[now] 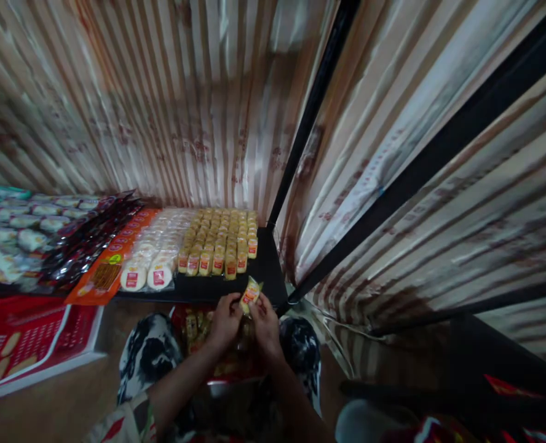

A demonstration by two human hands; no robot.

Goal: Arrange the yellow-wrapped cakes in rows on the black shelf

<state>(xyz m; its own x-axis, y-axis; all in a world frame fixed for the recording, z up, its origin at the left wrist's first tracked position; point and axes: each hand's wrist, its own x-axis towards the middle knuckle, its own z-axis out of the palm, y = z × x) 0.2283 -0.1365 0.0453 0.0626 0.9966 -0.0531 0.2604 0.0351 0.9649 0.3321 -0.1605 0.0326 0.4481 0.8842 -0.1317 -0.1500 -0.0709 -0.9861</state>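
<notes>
Between my two hands is a small wrapped snack cake (251, 294), yellowish with a red and white label. My left hand (227, 320) grips its left side, and my right hand (264, 317) pinches its lower right side. Just beyond them, rows of similar wrapped snack cakes (217, 243) stand on the black shelf (203, 288). Below my hands, between my knees, sits a red box (236, 369) with more of these yellow packets inside, partly hidden by my arms.
Left of the cakes are round white wrapped crackers (146, 278), an orange packet (109, 264) and dark packs (88, 246). A red and white carton (28, 344) lies on the floor at left. Black frame bars (310, 123) and striped plastic sheeting (185, 111) stand behind and at right.
</notes>
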